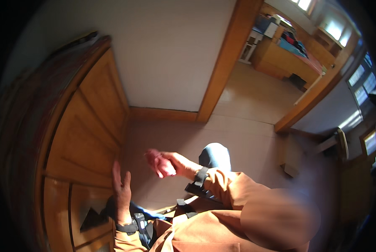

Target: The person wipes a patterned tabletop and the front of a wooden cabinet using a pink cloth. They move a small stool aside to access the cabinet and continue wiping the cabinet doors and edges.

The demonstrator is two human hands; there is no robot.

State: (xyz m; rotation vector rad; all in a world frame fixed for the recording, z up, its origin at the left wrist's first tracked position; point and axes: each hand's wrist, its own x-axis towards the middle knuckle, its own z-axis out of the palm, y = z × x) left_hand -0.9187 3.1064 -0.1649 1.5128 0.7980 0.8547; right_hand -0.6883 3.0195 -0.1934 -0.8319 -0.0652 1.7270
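A crumpled pinkish-red cloth (160, 165) is gripped in my right hand (181, 163), held out above the floor in front of my body. Its lower end catches bright sunlight. My left hand (122, 193) is raised beside the wooden cabinet (85, 132), with thumb and fingers spread and nothing in it. Whether its fingertips touch the cabinet front cannot be made out. Both wrists wear dark straps over or beside the tan sleeves. Below my right arm shows one blue-clad knee (215, 156).
A wooden door frame (227, 60) stands ahead, opening to a room with a wooden bed (269, 58) piled with things. On the right, a cardboard box (289, 157) sits on the floor (241, 132). A white wall (169, 56) rises behind the cabinet.
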